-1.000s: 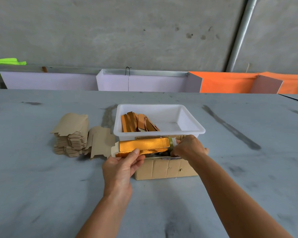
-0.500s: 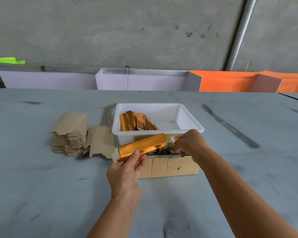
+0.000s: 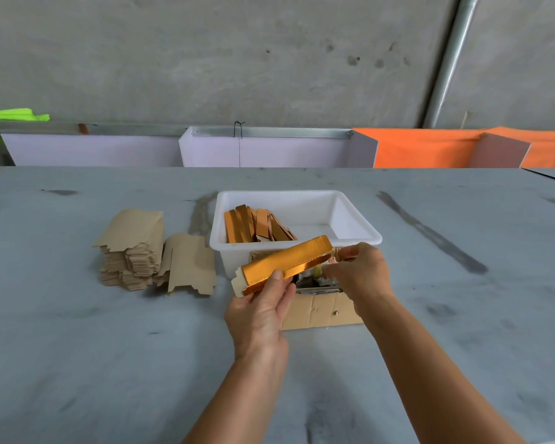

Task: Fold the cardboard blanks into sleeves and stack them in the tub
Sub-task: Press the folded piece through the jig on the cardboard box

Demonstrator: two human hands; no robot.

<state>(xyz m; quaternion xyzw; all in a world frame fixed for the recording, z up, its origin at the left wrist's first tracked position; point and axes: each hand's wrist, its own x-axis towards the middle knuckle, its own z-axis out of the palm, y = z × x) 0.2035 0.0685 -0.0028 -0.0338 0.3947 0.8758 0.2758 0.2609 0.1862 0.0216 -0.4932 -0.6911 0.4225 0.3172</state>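
My left hand (image 3: 259,310) grips a shiny gold cardboard sleeve (image 3: 285,262) near its lower left end, thumb on top. The sleeve is tilted, with its right end raised in front of the white tub (image 3: 359,233). My right hand (image 3: 358,274) has curled fingers pinching at the sleeve's right end. Several folded gold sleeves (image 3: 253,224) lean in the left part of the tub. A stack of flat brown blanks (image 3: 130,248) lies to the left of the tub, and a loose blank (image 3: 189,265) leans against it.
A small open cardboard box (image 3: 321,309) sits just in front of the tub, under my hands, with its contents mostly hidden. The grey table (image 3: 109,363) extends widely around. White and orange panels (image 3: 423,149) stand along the far edge by the concrete wall.
The sleeve has tilted from level to slanted, its right end lifted towards the tub. Both hands rose slightly with it.
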